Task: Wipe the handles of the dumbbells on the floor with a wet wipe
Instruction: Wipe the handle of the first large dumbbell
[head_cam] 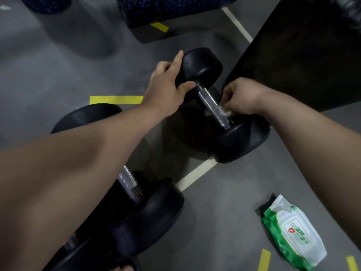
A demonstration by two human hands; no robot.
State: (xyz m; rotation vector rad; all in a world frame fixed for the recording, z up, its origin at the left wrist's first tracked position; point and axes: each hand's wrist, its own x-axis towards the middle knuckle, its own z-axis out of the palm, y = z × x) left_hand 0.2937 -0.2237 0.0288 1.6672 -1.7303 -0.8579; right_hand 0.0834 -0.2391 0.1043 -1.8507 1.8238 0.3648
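The floor (58,55) is grey, crossed by a white line (195,175) and short yellow tape strips (116,99). The far dumbbell (203,63) and near dumbbell (156,212) have black heads and silver handles (210,103) with a fine knurled pattern. The wipe (224,111) is white. The pack (293,233) is green and white, with a red badge on its label. The roller (166,8) is black, speckled blue. The mat (302,55) is black.

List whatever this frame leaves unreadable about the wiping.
1. Head view: the wet wipe is mostly hidden inside the right hand; its contact with the far dumbbell's handle is unclear.
2. The near dumbbell's handle: upper part covered by the left forearm.
3. The wipes pack: print too small to read.
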